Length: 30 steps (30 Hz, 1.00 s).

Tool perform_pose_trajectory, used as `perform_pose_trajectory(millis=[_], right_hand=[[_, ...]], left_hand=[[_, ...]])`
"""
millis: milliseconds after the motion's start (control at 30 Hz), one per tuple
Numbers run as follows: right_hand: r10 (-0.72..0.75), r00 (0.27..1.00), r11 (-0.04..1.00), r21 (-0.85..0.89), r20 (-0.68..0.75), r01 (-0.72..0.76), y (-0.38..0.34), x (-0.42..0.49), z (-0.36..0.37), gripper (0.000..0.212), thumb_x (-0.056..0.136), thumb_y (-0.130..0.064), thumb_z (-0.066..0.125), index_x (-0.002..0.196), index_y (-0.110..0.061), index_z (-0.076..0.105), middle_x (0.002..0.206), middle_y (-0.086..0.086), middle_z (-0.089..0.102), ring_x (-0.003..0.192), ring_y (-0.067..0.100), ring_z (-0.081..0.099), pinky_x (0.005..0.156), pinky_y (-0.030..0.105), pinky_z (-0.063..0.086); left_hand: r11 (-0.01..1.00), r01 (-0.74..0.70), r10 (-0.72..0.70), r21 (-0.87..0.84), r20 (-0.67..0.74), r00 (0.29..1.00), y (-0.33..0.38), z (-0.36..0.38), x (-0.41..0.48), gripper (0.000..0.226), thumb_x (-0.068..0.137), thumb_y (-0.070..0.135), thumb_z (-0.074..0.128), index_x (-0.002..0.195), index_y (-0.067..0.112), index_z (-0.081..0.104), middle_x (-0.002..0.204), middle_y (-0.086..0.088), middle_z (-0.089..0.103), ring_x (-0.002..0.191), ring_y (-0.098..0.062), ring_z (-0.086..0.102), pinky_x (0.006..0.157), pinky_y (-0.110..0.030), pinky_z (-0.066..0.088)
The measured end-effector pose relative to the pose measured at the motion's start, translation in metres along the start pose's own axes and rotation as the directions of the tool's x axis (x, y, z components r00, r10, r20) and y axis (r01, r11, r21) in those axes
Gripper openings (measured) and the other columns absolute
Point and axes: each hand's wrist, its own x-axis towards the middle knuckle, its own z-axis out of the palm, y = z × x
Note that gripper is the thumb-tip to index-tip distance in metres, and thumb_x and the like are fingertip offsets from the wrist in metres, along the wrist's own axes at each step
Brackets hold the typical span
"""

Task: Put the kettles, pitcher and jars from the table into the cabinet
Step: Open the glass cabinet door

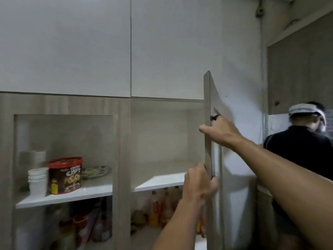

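Both hands grip the open cabinet door (208, 123) edge: right hand (219, 131) high, left hand (199, 184) lower. Beside it, a bare white shelf (158, 181); kettles, pitcher, jars out of view.

Cabinet (167, 134) open, upper shelf (158, 181) bare.

The white shelf (68, 194) carries stacked paper cups (37, 181), a cereal tub (65, 175) and a plate (96, 171).
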Motion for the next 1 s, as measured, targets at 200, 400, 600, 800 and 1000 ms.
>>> perform_pose_trajectory(millis=[200, 400, 600, 800, 1000], right_hand=[[0.098, 0.966, 0.995, 0.011, -0.24, -0.098, 0.067, -0.025, -0.085, 0.021, 0.081, -0.021, 0.06, 0.076, -0.001, 0.062, 0.071, 0.007, 0.062, 0.064, 0.025, 0.056, 0.054, 0.03, 0.044], [0.218, 0.888, 0.965, -0.046, -0.405, -0.258, 0.157, -0.013, -0.157, 0.018, 0.085, -0.028, 0.065, 0.078, -0.012, 0.064, 0.086, 0.011, 0.068, 0.084, 0.033, 0.062, 0.07, 0.032, 0.046], [0.29, 0.842, 0.941, -0.027, -0.454, -0.339, 0.238, 0.022, -0.209, 0.025, 0.093, -0.025, 0.064, 0.108, -0.005, 0.067, 0.105, 0.013, 0.069, 0.094, 0.032, 0.062, 0.075, 0.032, 0.043], [0.331, 0.818, 0.925, -0.011, -0.47, -0.38, 0.318, 0.064, -0.247, 0.025, 0.095, -0.024, 0.062, 0.11, -0.004, 0.064, 0.11, 0.015, 0.07, 0.09, 0.029, 0.062, 0.076, 0.033, 0.046], [0.355, 0.815, 0.92, 0.017, -0.458, -0.391, 0.36, 0.089, -0.263, 0.026, 0.096, -0.024, 0.06, 0.114, -0.004, 0.063, 0.115, 0.016, 0.068, 0.104, 0.035, 0.064, 0.08, 0.036, 0.047]], left_hand=[[0.95, -0.097, 0.123, -0.297, 0.072, 0.99, 0.091, 0.075, -0.02, 0.056, 0.078, 0.04, 0.074, 0.123, 0.023, 0.045, 0.118, 0.003, 0.05, 0.098, -0.012, 0.054, 0.078, -0.018, 0.045], [0.906, 0.028, 0.075, -0.423, 0.224, 0.972, 0.18, 0.159, -0.006, 0.107, 0.07, 0.044, 0.084, 0.148, 0.011, 0.019, 0.146, -0.009, 0.03, 0.132, -0.029, 0.044, 0.107, -0.033, 0.042], [0.88, 0.124, 0.015, -0.458, 0.287, 0.958, 0.246, 0.231, 0.017, 0.115, 0.065, 0.043, 0.088, 0.149, 0.011, 0.016, 0.147, -0.012, 0.028, 0.127, -0.029, 0.049, 0.101, -0.032, 0.048], [0.893, 0.165, -0.022, -0.418, 0.325, 0.945, 0.3, 0.291, 0.041, 0.117, 0.07, 0.039, 0.086, 0.152, 0.006, 0.01, 0.152, -0.015, 0.019, 0.133, -0.033, 0.045, 0.102, -0.03, 0.044], [0.909, 0.174, -0.051, -0.38, 0.313, 0.949, 0.327, 0.329, 0.061, 0.116, 0.071, 0.039, 0.085, 0.152, 0.003, 0.009, 0.149, -0.015, 0.018, 0.129, -0.033, 0.048, 0.101, -0.029, 0.041]])
